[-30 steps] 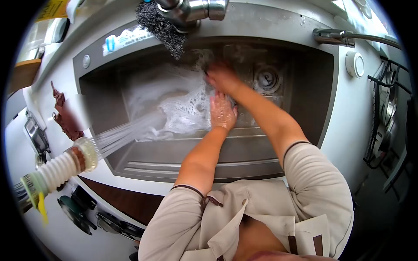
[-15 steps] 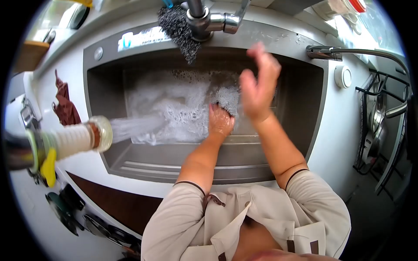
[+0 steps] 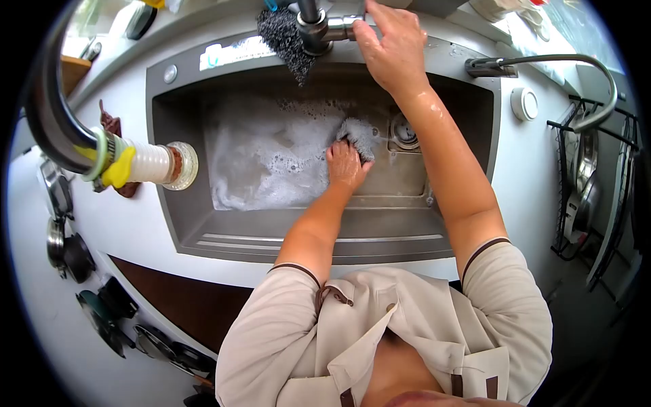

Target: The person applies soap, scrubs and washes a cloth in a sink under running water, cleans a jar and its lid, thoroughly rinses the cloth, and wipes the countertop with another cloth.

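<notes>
Down in the sink, my left hand is wet and closed around a grey, shaggy scrubber. The scrubber presses on the soapy sink floor, beside the drain. My right hand is up at the back rim, its fingers wrapped over the lever end of the chrome faucet. The lever itself is mostly hidden by the hand. White suds cover the left and middle of the basin. At the left, the faucet's spout head hangs over the sink edge, with no stream coming out.
A dark grey textured cloth drapes beside the faucet base. A second, thin curved tap stands at the right corner, near a round white item. A brown cloth lies left. Pans are at far left, a black rack at far right.
My right hand has gone up from over the basin onto the faucet lever. The water stream from the spout has stopped. My left hand stays on the scrubber.
</notes>
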`<action>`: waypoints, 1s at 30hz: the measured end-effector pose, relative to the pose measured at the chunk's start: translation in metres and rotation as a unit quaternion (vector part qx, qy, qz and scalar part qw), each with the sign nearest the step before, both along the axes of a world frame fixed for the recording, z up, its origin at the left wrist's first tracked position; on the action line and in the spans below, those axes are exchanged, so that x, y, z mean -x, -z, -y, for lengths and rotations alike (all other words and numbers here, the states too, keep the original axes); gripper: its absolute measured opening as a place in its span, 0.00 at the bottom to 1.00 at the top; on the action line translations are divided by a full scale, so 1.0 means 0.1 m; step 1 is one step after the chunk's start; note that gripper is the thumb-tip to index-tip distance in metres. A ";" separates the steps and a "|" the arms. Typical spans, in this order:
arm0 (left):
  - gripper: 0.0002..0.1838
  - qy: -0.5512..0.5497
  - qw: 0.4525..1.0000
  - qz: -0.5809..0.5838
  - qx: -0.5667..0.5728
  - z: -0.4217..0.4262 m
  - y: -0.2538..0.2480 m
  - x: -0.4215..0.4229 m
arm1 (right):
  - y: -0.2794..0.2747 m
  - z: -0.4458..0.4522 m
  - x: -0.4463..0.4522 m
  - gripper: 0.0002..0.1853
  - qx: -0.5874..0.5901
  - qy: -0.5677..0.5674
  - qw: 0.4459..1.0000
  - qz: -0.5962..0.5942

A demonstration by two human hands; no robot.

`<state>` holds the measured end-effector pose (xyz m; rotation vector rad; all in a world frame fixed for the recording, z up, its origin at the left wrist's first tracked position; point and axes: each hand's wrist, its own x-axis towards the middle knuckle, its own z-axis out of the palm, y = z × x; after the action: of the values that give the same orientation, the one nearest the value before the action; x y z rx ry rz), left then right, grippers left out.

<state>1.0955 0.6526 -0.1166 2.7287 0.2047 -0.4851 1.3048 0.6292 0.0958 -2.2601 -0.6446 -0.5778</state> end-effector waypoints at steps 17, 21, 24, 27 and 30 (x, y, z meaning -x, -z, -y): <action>0.32 -0.206 0.693 0.076 0.686 -0.78 -1.38 -0.29 | 1.10 0.57 1.13 0.38 -0.253 -0.274 0.705 -0.603; 0.34 -0.235 0.724 0.158 0.630 -1.01 -1.38 -0.18 | 0.82 0.35 1.25 0.28 -0.050 -0.256 0.753 -0.604; 0.39 -0.247 0.750 0.187 0.585 -1.02 -0.98 0.01 | 1.25 0.14 1.35 0.22 -0.263 -0.247 0.662 -0.657; 0.43 -0.218 0.835 0.117 0.491 -1.00 -0.29 0.21 | 1.65 0.00 1.34 0.20 -0.312 -0.198 0.620 -0.692; 0.43 -0.187 0.939 0.084 0.276 -0.86 0.05 0.27 | 1.74 -0.01 1.27 0.21 -0.326 -0.055 0.627 -0.706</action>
<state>1.0685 0.7384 -0.1216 2.0987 0.4559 -0.1610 1.1775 0.6300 -0.0785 -1.2878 0.2620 0.9263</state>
